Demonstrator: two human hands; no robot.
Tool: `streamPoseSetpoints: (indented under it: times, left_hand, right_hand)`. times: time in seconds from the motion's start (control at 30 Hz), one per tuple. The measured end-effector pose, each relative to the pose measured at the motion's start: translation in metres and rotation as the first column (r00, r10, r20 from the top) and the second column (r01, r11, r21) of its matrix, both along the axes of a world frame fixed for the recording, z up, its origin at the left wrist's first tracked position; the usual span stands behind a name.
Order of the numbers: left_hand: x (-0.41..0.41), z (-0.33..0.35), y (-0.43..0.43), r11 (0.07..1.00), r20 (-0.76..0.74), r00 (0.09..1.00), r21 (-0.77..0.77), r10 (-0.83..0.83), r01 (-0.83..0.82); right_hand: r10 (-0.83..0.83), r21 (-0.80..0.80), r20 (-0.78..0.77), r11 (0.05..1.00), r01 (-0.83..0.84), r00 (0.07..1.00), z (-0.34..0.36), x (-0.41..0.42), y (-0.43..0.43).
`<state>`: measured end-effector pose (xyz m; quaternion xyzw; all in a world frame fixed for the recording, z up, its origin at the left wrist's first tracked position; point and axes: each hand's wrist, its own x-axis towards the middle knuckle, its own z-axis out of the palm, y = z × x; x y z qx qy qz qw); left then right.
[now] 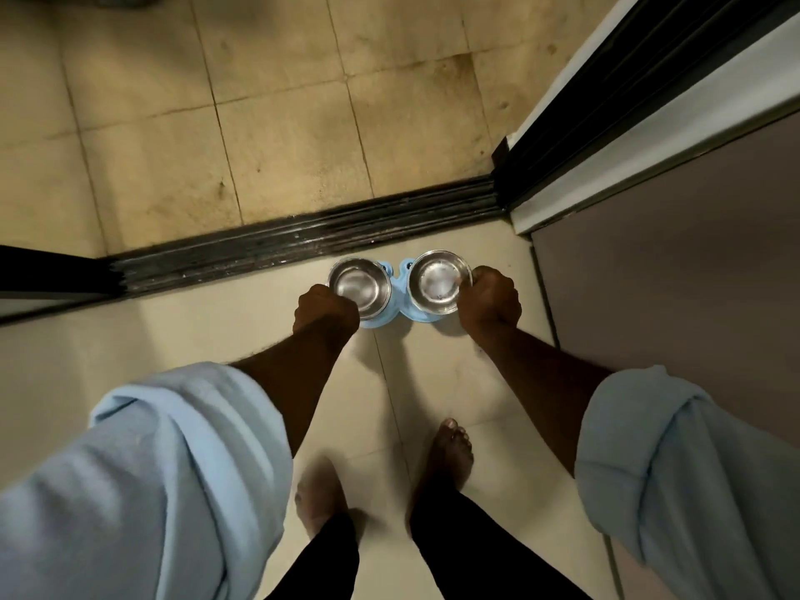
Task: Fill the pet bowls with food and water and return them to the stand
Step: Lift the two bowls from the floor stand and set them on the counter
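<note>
Fingers [475, 282] on both hands are curled tight: left hand [327, 316] grips the left bowl [361, 288] by its rim, right hand [489, 303] grips the right bowl [435, 281]. Both steel bowls look empty, sitting over the blue stand [395, 316] on the floor [433, 383], mid-frame. Stand's long axis runs left-right, alongside the dark door track [303, 244].

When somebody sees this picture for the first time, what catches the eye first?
Two shiny steel bowls, the left bowl and the right bowl, are at a blue stand beside the dark door track. The left hand grips the left bowl's rim and the right hand grips the right one's; both bowls look empty.
</note>
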<state>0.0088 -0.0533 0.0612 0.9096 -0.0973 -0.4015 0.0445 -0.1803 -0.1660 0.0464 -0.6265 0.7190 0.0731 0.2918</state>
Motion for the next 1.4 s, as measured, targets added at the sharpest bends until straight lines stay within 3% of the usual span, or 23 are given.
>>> streamPoseSetpoints:
  times: [0.3, 0.53, 0.7, 0.87, 1.23, 1.4]
  left_hand:
    - [0.027, 0.185, -0.018, 1.0, -0.062, 0.998, 0.007, 0.002, -0.002]
    - [0.042, 0.323, -0.022, 0.976, 0.038, 0.975, 0.016, -0.22, 0.219]
    - [0.041, 0.418, -0.015, 0.988, 0.066, 0.992, -0.112, -0.103, 0.11]
    - [0.029, 0.494, -0.004, 0.971, 0.085, 0.986, -0.182, -0.141, 0.154]
    - [0.001, 0.607, -0.018, 0.892, 0.162, 0.942, -0.31, -0.292, 0.33]
    - [-0.029, 0.627, -0.031, 0.855, 0.167, 0.925, -0.353, -0.342, 0.38]
  right_hand:
    - [-0.019, -0.052, 0.068, 0.998, 0.022, 0.998, 0.183, 0.028, 0.002]
    - [-0.027, -0.095, 0.115, 0.995, 0.038, 0.993, 0.32, 0.031, 0.011]
    - [-0.094, -0.115, 0.208, 0.986, 0.12, 0.974, 0.425, 0.017, 0.023]
    - [-0.136, -0.161, 0.217, 0.972, 0.173, 0.967, 0.506, -0.003, 0.033]
    - [-0.139, -0.287, 0.284, 0.932, 0.222, 0.949, 0.609, -0.056, 0.061]
    - [-0.227, -0.352, 0.349, 0.867, 0.352, 0.909, 0.629, -0.101, 0.061]
